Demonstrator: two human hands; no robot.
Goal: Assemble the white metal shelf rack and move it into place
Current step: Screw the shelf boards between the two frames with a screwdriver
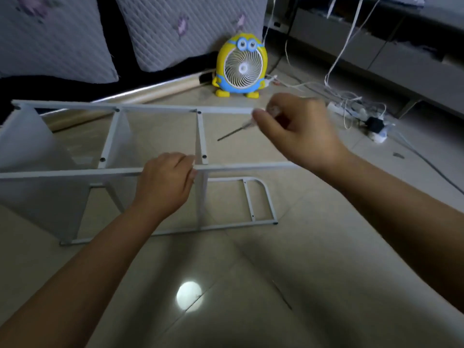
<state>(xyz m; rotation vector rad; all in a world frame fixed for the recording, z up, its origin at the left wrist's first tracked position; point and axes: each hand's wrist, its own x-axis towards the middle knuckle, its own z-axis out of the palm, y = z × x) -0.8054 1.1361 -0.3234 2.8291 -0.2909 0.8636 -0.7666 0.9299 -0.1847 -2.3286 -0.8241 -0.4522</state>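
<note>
On the tiled floor (301, 247) the white rack (75, 172) lies on its side, its long rails running left to right across the view. Two rails sit uppermost, a far one and a near one, joined by two crossbars with dark screw holes at their ends. White shelf panels (22, 146) fill the left part of the rack. Below the near rail, a rounded end frame (266, 197) rests flat on the tiles.

The left hand (163, 183) grips the near rail, fingers curled over it, just beside the joint where the right crossbar meets it. The right hand (298, 131) is raised near the right end of the far rail, blurred, its fingers closed round the clear handle of a screwdriver (233, 133). The thin shaft slants down and to the left, its tip in the open space between the two rails, right of the crossbar and touching nothing that can be made out.

Behind the rack a yellow and blue fan (241, 66) stands upright on the floor. A pale roll (160, 90) lies along the floor to its left, under quilted cushions (50, 33). To the right, white cables (334, 69) trail down to a power strip (339, 108) near a grey cabinet (376, 51). A bright round reflection (189, 296) shows on the tiles between the forearms.
</note>
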